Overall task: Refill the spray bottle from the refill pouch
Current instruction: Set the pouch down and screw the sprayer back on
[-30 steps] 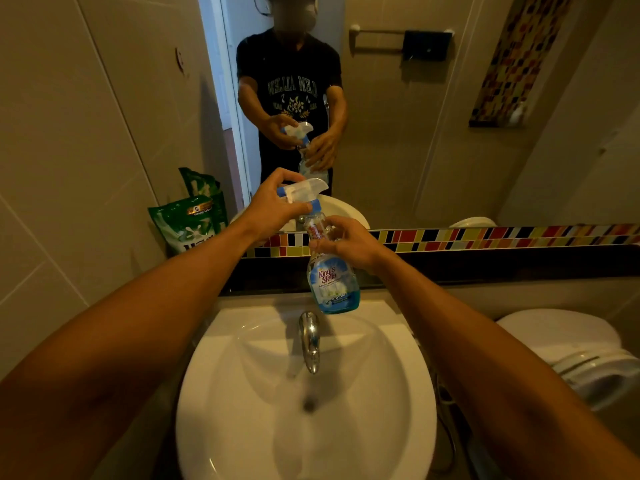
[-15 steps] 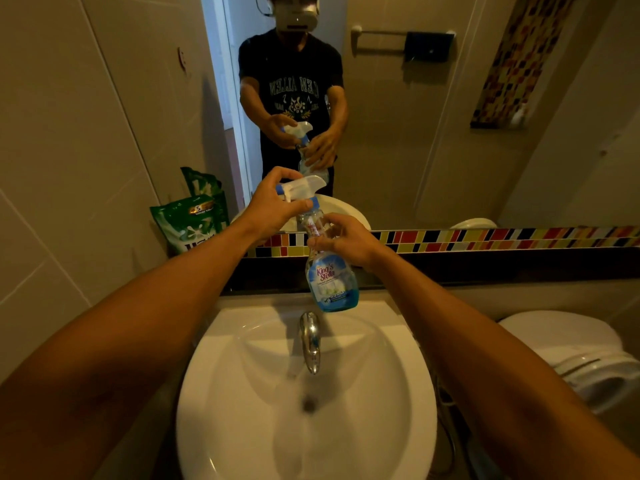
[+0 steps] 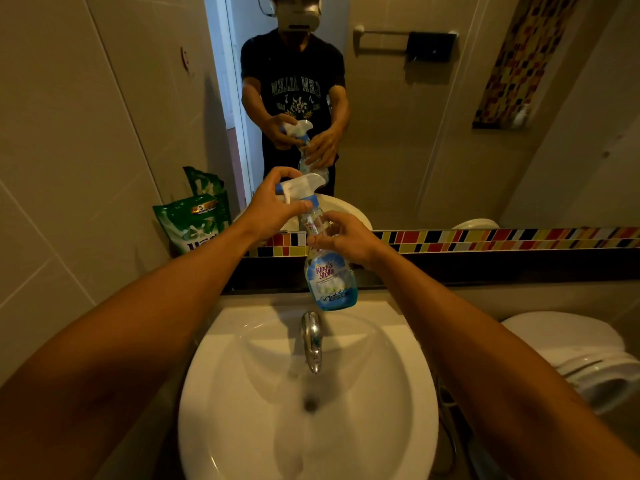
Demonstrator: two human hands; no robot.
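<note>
Little has shifted over the last second: both hands keep the same grips and the spray bottle [image 3: 327,271] has only drifted slightly within the view, still raised above the back of the sink.

At the top, the left hand [image 3: 273,211] is closed around the white trigger head [image 3: 300,187], fingers curled over it, just above the blue collar. Below it, the right hand [image 3: 346,237] is wrapped around the clear neck of the bottle. The bottle hangs nearly upright, tilted a little, with blue liquid showing only at the bottom and a "King's Stella" label on its front. It is held in the air above the chrome faucet [image 3: 311,341], not touching it.

Beneath lies a white round sink [image 3: 242,393] with a dark drain in the middle. On the ledge at the left, against the beige tiled wall [image 3: 69,150], stands the green refill pouch [image 3: 194,223], well apart from both hands. A strip of multicoloured mosaic tile [image 3: 502,239] runs along the bottom of the mirror [image 3: 398,133], which reflects the person, the bottle and a towel bar. At the right edge sits a white toilet [image 3: 571,348].
</note>
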